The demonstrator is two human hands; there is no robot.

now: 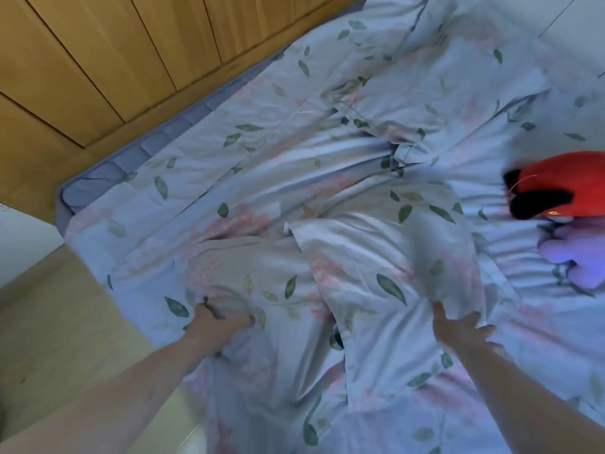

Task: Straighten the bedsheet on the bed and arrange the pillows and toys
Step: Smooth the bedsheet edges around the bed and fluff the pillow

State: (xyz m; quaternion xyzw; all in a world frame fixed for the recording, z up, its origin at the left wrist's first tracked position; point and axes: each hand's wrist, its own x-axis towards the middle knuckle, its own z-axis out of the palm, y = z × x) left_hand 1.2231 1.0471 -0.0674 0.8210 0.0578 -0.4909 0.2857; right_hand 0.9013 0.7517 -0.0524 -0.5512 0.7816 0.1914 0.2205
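1. The bedsheet (pixel 294 178) is pale blue-white with green leaves and pink blossoms; it covers most of the bed and lies rumpled, with long creases fanning toward the middle.
2. A pillow (pixel 386 257) in the same print lies on the near part of the bed, slightly blurred along its right side. Another pillow (pixel 435 77) in that print lies farther up.
3. The left hand (pixel 216 319) grips a bunched fold of the sheet near the bed's left edge — fingers curled into the cloth.
4. The right hand (pixel 465 329) holds the near pillow's lower right edge, thumb up against the fabric and fingers spread beneath it; the two hands are well apart.
5. At the right edge of the bed lies a red toy (pixel 563 178) with black parts, and just below it, touching or nearly so, a purple toy (pixel 569 253) — both rest on the sheet.
6. A grey-blue mattress edge (pixel 108 172) shows along the left side, against a wooden panel wall (pixel 98 60). Pale floor (pixel 65 306) lies at lower left.
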